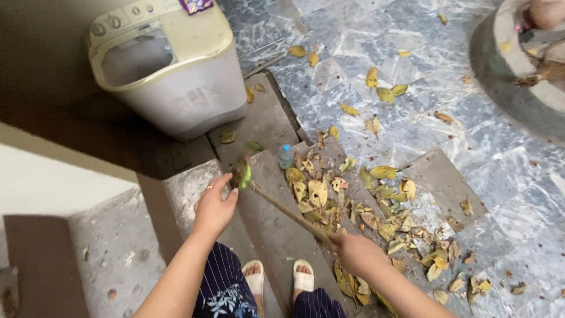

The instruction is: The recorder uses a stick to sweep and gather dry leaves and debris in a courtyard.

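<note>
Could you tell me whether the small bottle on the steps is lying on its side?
No, the bottle stands upright among leaves.

Dry yellow-brown leaves (329, 200) are lying heaped on grey concrete steps (276, 229) and scattering over the marbled tile floor (412, 118), where what appears to be a small plastic bottle (285, 156) is standing.

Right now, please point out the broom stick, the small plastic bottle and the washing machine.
broom stick (288, 213): head view, middle of the shaft.
small plastic bottle (285, 156): head view, its clear body.
washing machine (188, 97): head view, its pale front wall.
</note>
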